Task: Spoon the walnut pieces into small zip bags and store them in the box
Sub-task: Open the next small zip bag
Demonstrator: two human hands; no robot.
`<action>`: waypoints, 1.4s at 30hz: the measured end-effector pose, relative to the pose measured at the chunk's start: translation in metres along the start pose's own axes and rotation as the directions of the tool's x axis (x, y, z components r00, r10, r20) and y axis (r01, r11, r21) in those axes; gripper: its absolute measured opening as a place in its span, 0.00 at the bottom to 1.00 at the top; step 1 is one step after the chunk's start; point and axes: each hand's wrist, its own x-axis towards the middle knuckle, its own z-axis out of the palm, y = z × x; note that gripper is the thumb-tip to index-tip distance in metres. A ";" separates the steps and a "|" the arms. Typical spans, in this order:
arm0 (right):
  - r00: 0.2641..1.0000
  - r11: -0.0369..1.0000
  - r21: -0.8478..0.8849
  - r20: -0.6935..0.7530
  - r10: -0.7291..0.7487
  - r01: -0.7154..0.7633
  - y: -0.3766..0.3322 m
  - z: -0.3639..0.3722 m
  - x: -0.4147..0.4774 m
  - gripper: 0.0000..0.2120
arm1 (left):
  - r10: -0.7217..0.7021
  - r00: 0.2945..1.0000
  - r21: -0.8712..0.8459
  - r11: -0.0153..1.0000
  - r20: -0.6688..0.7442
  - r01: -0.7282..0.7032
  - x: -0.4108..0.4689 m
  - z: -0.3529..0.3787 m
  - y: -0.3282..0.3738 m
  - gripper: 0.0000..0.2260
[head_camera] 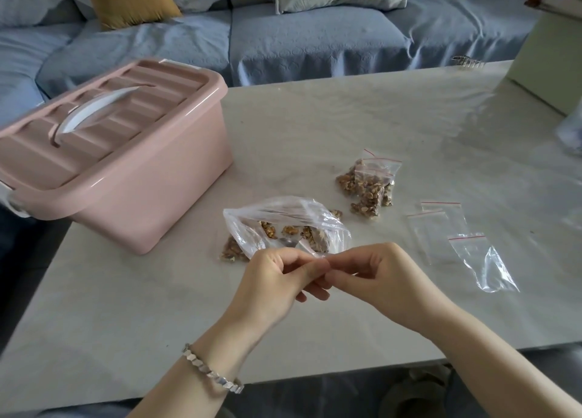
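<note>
Hands (274, 279) together on clear plastic (315, 255)

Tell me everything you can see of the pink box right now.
The pink box is smooth plastic, rectangular with rounded corners. Its ribbed lid is on, with a white handle folded flat into it and white latches at both ends. It stands upright on the far left part of the table, its left end seemingly past the table edge. Only the table touches it; the big walnut bag lies close to its near right corner, apart.
</note>
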 end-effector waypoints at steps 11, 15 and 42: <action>1.000 1.000 -0.010 0.015 0.017 -0.017 0.000 0.002 0.000 0.12 | 0.085 0.995 0.061 0.994 0.055 -0.089 -0.004 -0.005 -0.004 0.08; 0.999 0.999 -0.047 -0.027 -0.020 0.018 0.001 0.007 -0.001 0.15 | 0.125 0.990 0.030 0.991 0.070 -0.127 -0.008 -0.005 0.000 0.12; 0.991 0.997 -0.070 -0.127 0.035 -0.045 -0.004 0.013 0.004 0.10 | 0.495 0.869 0.655 0.652 0.014 -0.382 -0.013 -0.013 -0.032 0.30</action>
